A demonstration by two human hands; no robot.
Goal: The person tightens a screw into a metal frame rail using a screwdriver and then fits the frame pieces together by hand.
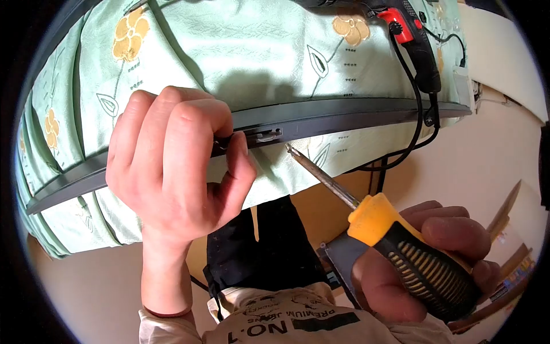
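A long dark grey bar [344,117] lies across the edge of a table covered with green flowered cloth. My left hand [177,155] is closed over it, thumb and forefinger pinched at its near side; what sits between the fingertips is partly hidden. Just right of the thumb, a slot with a small metal part [268,136] shows in the bar. In my right hand [395,275] is a screwdriver [412,252] with a yellow and black handle, fingers wrapped round it. Its tip points up and left, close below the slot; contact with the bar cannot be made out.
A red and black power tool [409,34] lies at the upper right of the tablecloth [252,63]. Its black cable [417,114] loops down over the bar and table edge. My dark trousers [263,246] show below the table. A shelf [510,281] stands at the lower right.
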